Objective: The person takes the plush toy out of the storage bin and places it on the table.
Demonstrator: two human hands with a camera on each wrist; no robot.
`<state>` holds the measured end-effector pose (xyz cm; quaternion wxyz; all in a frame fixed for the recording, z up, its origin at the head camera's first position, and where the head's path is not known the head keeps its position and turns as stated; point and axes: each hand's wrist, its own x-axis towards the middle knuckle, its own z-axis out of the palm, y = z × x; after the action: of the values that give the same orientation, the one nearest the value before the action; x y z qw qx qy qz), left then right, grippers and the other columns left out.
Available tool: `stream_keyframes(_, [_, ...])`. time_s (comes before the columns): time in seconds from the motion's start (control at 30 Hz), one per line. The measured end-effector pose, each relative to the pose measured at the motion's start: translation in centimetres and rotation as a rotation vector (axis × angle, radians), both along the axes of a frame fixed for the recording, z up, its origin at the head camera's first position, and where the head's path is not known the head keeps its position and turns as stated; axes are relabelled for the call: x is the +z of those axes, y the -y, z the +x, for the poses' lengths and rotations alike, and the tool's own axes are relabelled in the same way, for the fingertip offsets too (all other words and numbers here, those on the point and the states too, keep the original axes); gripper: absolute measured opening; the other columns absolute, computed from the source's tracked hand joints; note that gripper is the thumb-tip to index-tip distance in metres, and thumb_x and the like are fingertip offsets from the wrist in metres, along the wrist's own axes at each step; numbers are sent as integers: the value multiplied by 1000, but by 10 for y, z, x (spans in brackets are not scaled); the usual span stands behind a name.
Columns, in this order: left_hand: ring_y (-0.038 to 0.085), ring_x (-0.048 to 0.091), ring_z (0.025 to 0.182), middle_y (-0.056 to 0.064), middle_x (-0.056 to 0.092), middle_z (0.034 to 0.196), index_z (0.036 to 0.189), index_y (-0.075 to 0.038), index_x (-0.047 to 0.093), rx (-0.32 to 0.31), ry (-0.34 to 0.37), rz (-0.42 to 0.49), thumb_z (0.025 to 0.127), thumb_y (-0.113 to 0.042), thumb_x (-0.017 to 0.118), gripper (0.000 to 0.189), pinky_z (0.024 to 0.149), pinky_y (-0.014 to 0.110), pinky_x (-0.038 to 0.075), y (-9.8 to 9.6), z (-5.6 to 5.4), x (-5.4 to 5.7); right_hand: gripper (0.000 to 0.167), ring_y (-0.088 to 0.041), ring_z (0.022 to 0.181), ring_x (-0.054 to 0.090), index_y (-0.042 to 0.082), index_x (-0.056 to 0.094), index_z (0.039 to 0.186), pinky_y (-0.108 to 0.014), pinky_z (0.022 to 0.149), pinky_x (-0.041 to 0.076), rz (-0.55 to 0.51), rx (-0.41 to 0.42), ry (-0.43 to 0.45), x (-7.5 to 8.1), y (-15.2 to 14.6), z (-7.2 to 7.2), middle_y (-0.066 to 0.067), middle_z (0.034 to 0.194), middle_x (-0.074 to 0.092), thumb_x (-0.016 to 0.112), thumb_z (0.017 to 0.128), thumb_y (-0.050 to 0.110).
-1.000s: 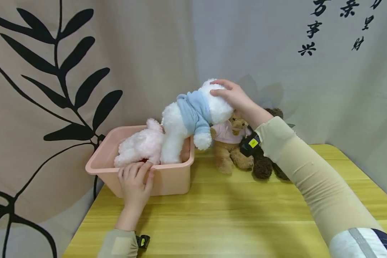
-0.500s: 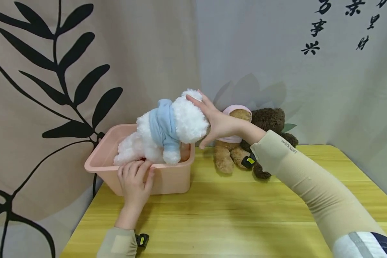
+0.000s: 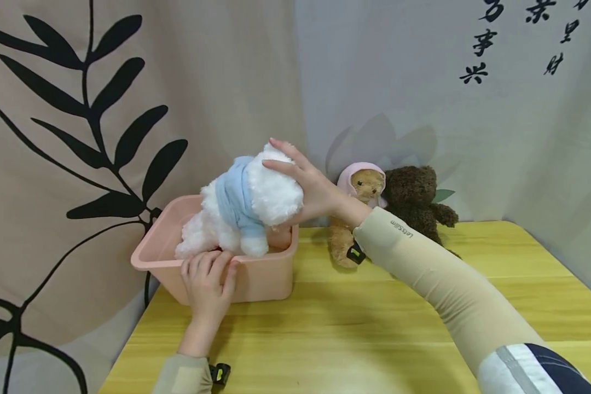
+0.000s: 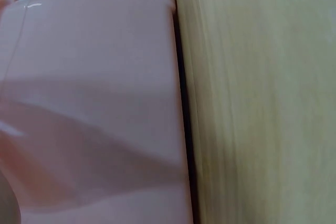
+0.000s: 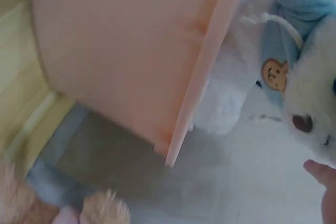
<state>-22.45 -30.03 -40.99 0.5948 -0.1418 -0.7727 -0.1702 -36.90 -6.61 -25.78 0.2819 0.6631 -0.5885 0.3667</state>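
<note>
A white teddy bear in a light blue hoodie leans face down over the pink plastic bin, its lower body inside. My right hand grips its head from the right, fingers over the back of it. In the right wrist view a fingertip shows close by the bear's muzzle. At the bin's front, my left hand holds the rim with fingers curled over it. A fluffy pale plush toy lies in the bin's left part, partly hidden behind the bear.
To the bin's right, a light brown teddy bear with a pink hood sits against a dark brown teddy bear, both partly behind my right arm. All stand on a yellow wood-grain table, with a printed curtain behind.
My right hand has brought the white bear left and down into the bin, and its fingers now wrap closer round the head. The left hand stays on the rim.
</note>
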Motion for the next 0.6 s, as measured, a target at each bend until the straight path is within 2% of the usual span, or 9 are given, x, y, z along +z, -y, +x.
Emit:
stream_keyframes(0.1, [36,56,88,11,64,89,91,-8,69,-2,-18,9,98,-40,54,36,87,58,30,-1,-2,-1,100,-36,139,27,10,46,134,-46,109,30,-37,14,-31,1,7,1,-27,145,31,95,50,31])
stream_keyframes(0.2, [36,56,88,11,64,89,91,-8,68,1,-19,10,98,-40,52,37,87,58,29,-1,-2,1,90,-36,134,33,5,50,128,-44,105,34,-64,-6,-36,5,11,5,-26,139,37,92,54,30])
stream_keyframes(0.4, [37,55,89,12,63,91,95,-8,69,-1,-4,1,99,-40,52,37,87,57,29,0,-2,0,88,-29,131,40,4,53,127,-40,104,35,-104,-107,55,20,-4,7,-22,136,43,93,51,23])
stream_keyframes(0.6, [37,56,88,12,64,91,97,-8,70,-5,-26,-1,99,-41,52,38,85,57,29,0,-2,-1,92,-24,130,42,2,52,130,-38,108,30,-191,-239,163,48,-39,4,-18,136,49,94,50,17])
